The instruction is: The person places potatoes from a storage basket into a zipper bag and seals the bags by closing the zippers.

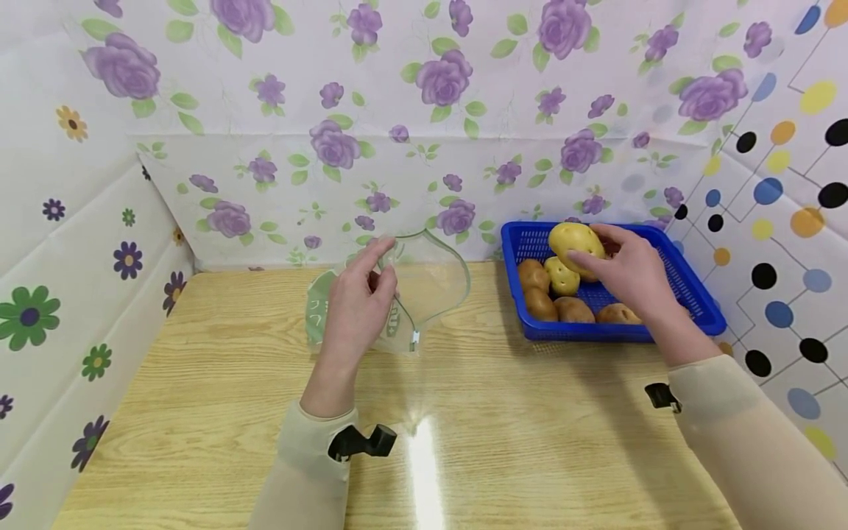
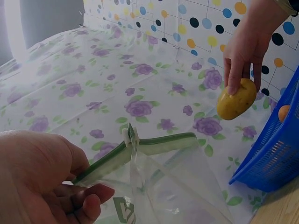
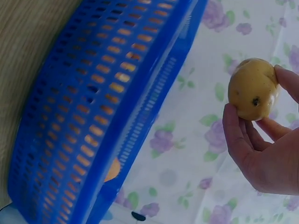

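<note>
My left hand (image 1: 358,309) holds the rim of a clear zip bag (image 1: 433,280) between thumb and fingers. The bag has a green-edged mouth that gapes to the right and a white slider (image 1: 415,337); green print shows on its side. Over the blue basket, my right hand (image 1: 632,269) grips a yellow potato (image 1: 575,243) by its fingertips, and the right wrist view shows a dark spot on this potato (image 3: 253,91). Below it, another yellow potato (image 1: 562,278) and several brown potatoes (image 1: 574,310) lie in the basket.
The blue plastic basket (image 1: 589,333) with slotted walls stands at the back right of the wooden table (image 1: 503,427). Flowered sheeting (image 1: 424,169) rises behind the table, and a dotted sheet (image 1: 788,243) closes off the right side, near the basket.
</note>
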`<state>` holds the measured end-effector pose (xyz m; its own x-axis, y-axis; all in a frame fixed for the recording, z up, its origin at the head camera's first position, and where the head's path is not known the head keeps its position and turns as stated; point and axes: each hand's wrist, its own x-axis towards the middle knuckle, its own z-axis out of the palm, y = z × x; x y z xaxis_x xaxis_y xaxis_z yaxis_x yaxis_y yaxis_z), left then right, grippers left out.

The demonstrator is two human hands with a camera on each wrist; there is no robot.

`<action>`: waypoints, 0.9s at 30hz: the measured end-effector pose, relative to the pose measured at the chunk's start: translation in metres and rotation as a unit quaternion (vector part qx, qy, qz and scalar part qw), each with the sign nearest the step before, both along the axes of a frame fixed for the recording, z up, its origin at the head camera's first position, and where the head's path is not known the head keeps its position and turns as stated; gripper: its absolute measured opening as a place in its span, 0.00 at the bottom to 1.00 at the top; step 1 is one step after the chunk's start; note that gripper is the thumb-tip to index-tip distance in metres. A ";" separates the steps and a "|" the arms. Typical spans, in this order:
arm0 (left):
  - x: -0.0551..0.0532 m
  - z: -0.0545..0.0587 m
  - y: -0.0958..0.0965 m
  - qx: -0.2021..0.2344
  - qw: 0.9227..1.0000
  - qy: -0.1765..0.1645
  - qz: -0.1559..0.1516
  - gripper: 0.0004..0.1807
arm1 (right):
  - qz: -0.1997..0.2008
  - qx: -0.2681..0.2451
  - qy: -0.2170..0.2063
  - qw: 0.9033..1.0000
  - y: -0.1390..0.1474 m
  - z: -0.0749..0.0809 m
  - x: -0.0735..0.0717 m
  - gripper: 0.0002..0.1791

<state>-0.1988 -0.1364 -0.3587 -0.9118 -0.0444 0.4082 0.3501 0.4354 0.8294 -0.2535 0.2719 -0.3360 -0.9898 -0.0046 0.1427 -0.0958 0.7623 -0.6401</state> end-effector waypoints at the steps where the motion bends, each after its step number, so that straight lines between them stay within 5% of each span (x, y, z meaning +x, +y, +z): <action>1: 0.000 0.000 0.000 0.000 1.000 0.000 0.000 0.26 | 0.003 -0.005 0.000 1.000 -0.002 0.001 0.001 0.50; 27: -0.001 -0.001 0.003 -0.012 1.000 0.012 -0.007 0.26 | 0.080 -0.056 0.029 0.995 -0.067 0.015 0.017 0.42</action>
